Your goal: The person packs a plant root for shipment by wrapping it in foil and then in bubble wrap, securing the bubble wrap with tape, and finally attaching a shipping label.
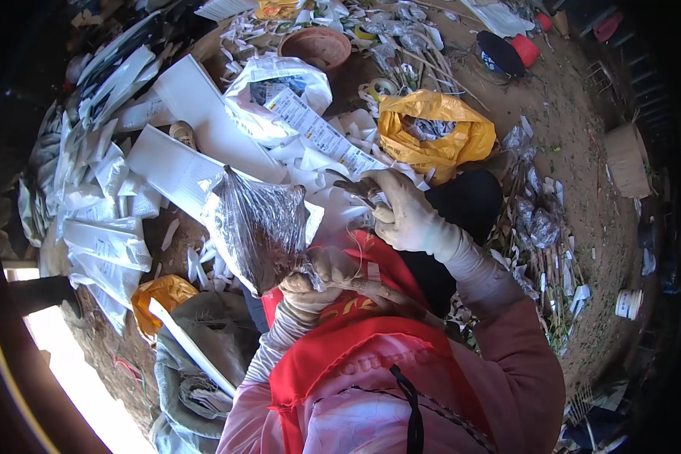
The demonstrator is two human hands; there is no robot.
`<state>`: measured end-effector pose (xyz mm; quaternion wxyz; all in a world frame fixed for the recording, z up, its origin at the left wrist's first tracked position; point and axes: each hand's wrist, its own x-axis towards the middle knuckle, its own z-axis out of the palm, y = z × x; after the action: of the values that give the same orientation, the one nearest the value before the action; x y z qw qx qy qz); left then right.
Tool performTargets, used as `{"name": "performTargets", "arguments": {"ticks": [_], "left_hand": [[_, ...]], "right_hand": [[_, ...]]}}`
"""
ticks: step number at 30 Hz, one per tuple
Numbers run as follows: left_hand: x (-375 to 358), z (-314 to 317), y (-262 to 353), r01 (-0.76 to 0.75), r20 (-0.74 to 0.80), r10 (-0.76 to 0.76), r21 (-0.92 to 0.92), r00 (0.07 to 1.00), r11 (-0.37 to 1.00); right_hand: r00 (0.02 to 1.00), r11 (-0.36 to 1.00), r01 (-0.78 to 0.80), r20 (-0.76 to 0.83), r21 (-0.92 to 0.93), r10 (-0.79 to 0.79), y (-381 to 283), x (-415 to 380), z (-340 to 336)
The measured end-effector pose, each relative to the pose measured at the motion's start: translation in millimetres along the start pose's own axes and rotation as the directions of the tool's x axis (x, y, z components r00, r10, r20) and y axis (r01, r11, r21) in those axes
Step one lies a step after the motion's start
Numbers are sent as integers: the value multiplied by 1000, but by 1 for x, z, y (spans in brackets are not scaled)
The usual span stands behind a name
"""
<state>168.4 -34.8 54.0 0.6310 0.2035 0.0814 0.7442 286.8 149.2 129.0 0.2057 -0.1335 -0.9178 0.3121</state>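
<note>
My left hand (304,293), in a pale glove, is closed at the gathered neck of a clear plastic wrap holding a dark root ball (259,227). From that grip a bare brown plant stem (386,293) runs to the right across my red apron (340,337). Thin root-like strands stick up near the stem. Up and to the right, my gloved right hand (407,216) is wrapped round pruning shears (352,185), their dark blades pointing left. The blades are apart from the root ball.
Beyond my hands stand a white sack (238,98), a yellow bag (469,136) and a terracotta bowl (318,47). Flattened plastic sleeves (102,234) are heaped at left. Wrapped bare-root plants (541,227) lie at right. A grey-green sack (204,333) sits at lower left.
</note>
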Motion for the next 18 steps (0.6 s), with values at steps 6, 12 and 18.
{"name": "performTargets", "arguments": {"ticks": [6, 12, 18], "left_hand": [[0, -5, -6, -28, 33, 28, -17, 999, 999], [6, 6, -2, -13, -48, 13, 17, 999, 1000], [10, 3, -6, -27, -55, 25, -20, 998, 999]], "right_hand": [[981, 996, 37, 194, -77, -21, -13, 18, 7], [907, 942, 220, 408, -255, -102, -20, 16, 3], [829, 940, 293, 536, -176, -158, -16, 21, -3]]}}
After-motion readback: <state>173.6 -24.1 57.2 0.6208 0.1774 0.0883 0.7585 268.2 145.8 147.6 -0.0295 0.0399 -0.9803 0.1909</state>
